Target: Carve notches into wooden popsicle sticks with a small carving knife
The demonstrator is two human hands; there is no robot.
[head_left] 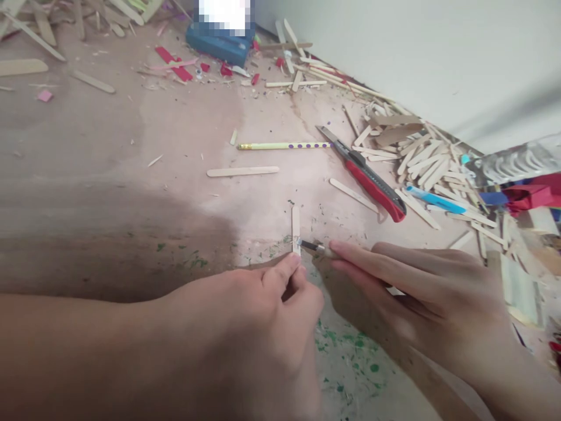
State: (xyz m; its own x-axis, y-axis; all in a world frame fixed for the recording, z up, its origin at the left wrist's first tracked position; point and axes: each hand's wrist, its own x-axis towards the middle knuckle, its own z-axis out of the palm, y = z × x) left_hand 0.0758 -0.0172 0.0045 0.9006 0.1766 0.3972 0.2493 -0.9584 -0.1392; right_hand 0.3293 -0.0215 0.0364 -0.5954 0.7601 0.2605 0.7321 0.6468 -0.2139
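My left hand is closed, its fingertips pinching the lower end of a small wooden craft stick that lies pointing away from me on the table. In my right hand is a slim craft knife, its shaft mostly hidden by the fingers. The knife's tip touches the craft stick just above my left fingertips. Beyond both hands, a red and black utility knife rests with its blade out, against the end of a yellow pencil with purple dots.
Single craft sticks lie nearby on the table. A heap of sticks runs along the white wall with a blue pen. At the back stands a blue box. Green specks mark the table near me.
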